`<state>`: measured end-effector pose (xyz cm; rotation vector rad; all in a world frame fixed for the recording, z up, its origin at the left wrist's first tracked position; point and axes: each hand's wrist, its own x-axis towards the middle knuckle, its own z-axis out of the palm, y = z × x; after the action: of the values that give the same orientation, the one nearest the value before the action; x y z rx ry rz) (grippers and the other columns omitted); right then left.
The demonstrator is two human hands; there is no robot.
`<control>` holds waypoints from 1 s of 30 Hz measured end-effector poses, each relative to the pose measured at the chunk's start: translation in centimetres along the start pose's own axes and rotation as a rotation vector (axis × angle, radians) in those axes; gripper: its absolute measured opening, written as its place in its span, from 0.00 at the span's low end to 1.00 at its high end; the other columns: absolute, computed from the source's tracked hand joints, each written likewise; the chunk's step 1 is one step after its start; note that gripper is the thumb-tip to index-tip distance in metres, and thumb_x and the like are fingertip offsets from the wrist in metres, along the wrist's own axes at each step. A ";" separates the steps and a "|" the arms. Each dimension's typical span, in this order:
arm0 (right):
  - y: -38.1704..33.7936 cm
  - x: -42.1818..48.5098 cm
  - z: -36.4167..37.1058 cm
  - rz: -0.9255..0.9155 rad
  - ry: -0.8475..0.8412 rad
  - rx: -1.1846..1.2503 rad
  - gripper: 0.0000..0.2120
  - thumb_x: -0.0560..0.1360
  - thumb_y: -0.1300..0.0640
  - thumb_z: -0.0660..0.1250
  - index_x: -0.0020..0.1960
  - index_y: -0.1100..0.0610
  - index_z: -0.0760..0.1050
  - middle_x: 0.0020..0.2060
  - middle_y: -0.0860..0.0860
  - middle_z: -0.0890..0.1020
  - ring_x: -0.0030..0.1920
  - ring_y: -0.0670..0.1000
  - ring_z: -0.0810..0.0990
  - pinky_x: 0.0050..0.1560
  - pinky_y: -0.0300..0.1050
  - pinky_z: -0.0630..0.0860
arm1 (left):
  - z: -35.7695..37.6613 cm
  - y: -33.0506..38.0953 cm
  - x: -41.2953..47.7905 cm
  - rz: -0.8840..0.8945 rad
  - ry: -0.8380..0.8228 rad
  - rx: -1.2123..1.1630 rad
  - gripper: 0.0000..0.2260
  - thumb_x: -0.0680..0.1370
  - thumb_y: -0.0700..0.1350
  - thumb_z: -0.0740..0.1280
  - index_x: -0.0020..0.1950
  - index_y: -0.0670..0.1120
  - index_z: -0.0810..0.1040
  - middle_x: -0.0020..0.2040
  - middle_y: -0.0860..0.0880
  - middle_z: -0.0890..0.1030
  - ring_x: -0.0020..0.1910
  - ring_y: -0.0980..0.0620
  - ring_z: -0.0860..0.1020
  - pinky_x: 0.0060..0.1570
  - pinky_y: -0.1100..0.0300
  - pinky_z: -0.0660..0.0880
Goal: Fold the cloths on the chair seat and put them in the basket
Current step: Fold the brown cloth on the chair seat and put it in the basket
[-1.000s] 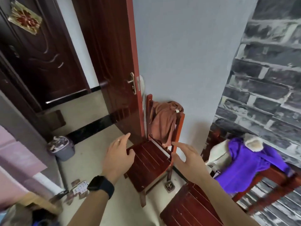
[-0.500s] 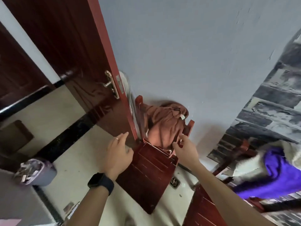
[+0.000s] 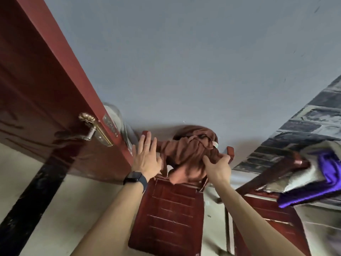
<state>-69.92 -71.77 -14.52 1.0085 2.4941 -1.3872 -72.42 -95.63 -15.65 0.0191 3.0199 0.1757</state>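
Grey wall [image 3: 184, 61] behind chair [image 3: 171, 209]; left hand [image 3: 145, 159] raised, fingers [image 3: 143, 143] spread; right hand [image 3: 217, 167] grips brown cloth [image 3: 186, 154] on backrest [image 3: 229, 151].

Two wooden chairs: one chair [image 3: 171, 209] at 6 o'clock, a second chair [image 3: 267, 217] at 4 o'clock. One brown cloth [image 3: 186, 156] just below centre. One purple garment [image 3: 328, 174] and one pale cloth [image 3: 302, 183], both at 3 o'clock. Two grips: left grip [image 3: 145, 159], right grip [image 3: 217, 167]. One watch [image 3: 133, 179]. One door [image 3: 36, 80] with one handle [image 3: 88, 126], at 9 o'clock.
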 end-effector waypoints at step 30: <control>-16.2 -9.0 -15.8 -0.687 0.245 0.291 0.08 0.83 0.51 0.58 0.50 0.52 0.73 0.39 0.44 0.79 0.41 0.46 0.75 0.40 0.38 0.70 | -10.9 5.5 -1.3 0.104 -0.260 -0.589 0.29 0.78 0.51 0.67 0.78 0.52 0.62 0.73 0.47 0.71 0.74 0.42 0.67 0.69 0.54 0.63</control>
<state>-69.40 -69.56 9.76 0.3552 3.0521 -1.9470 -72.40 -91.44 -4.13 0.1338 2.5963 0.9755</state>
